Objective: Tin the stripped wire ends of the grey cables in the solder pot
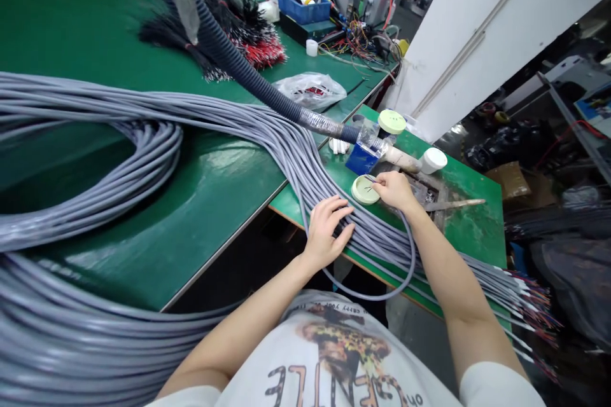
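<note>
My right hand (394, 191) is closed in a pinch on the end of a grey cable (411, 248), whose thin dark wire ends poke out over a shallow pale-green round dish (361, 197). From that hand the cable loops down past the table edge. My left hand (327, 229) rests on a thick bundle of grey cables (296, 146), fingers spread and thumb apart. The bundle runs beneath my right forearm to stripped ends with coloured wires (529, 299) at the right.
A ribbed dark hose (267, 92) slants above the bundle to a nozzle (401, 158). Around it stand a blue box (363, 158), a yellow-lidded jar (391, 121) and a white cup (433, 160). A knife-like tool (456, 204) lies right. Black and red wires (258, 44) lie behind.
</note>
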`<action>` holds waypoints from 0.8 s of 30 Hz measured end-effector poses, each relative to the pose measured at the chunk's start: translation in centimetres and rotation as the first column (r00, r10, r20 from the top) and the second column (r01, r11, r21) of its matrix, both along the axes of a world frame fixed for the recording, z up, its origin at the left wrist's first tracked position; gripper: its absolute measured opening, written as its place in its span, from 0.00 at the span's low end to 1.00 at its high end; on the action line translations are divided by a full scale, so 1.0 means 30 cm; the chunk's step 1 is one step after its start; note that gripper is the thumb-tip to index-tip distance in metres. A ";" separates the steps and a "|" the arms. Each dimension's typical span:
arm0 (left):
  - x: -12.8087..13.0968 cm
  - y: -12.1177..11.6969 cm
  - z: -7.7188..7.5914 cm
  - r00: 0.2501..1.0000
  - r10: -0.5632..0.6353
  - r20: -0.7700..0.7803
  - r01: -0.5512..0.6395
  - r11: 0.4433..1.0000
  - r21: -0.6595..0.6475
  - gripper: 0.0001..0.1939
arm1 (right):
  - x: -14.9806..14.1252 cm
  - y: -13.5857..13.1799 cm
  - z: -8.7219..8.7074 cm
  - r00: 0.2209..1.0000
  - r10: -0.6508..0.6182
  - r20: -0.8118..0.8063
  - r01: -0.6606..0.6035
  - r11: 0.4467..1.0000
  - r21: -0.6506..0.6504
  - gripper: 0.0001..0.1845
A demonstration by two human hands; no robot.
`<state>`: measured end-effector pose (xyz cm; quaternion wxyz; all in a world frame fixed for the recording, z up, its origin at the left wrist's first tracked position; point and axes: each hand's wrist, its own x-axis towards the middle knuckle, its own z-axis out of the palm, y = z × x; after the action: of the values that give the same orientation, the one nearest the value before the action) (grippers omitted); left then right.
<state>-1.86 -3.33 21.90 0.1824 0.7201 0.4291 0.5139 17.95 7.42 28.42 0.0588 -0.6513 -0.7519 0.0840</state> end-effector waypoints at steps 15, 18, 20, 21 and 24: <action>-0.005 0.002 -0.011 1.000 0.001 -0.024 -0.001 1.000 0.022 0.17 | 0.260 -0.055 0.080 0.982 -0.187 0.022 0.180 0.969 0.170 0.15; -0.002 0.002 -0.010 1.000 0.009 -0.028 -0.008 1.000 0.023 0.17 | 0.360 -0.069 0.046 0.941 -0.329 0.082 0.316 0.939 0.137 0.14; -0.001 0.002 -0.010 0.999 0.010 -0.032 -0.010 1.000 0.023 0.17 | 0.392 -0.069 0.016 0.921 -0.374 0.111 0.363 0.925 0.108 0.13; 0.000 0.003 -0.010 0.999 0.009 -0.034 -0.009 1.000 0.023 0.18 | 0.400 -0.066 0.003 0.915 -0.386 0.118 0.376 0.922 0.097 0.13; 0.000 0.003 -0.011 0.999 0.008 -0.045 -0.007 1.000 0.024 0.18 | 0.408 -0.055 -0.023 0.904 -0.408 0.130 0.402 0.913 0.070 0.13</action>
<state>-1.85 -3.25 21.57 0.1618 0.7320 0.4297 0.5032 30.19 5.76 27.75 0.0348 -0.7960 -0.6043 0.0080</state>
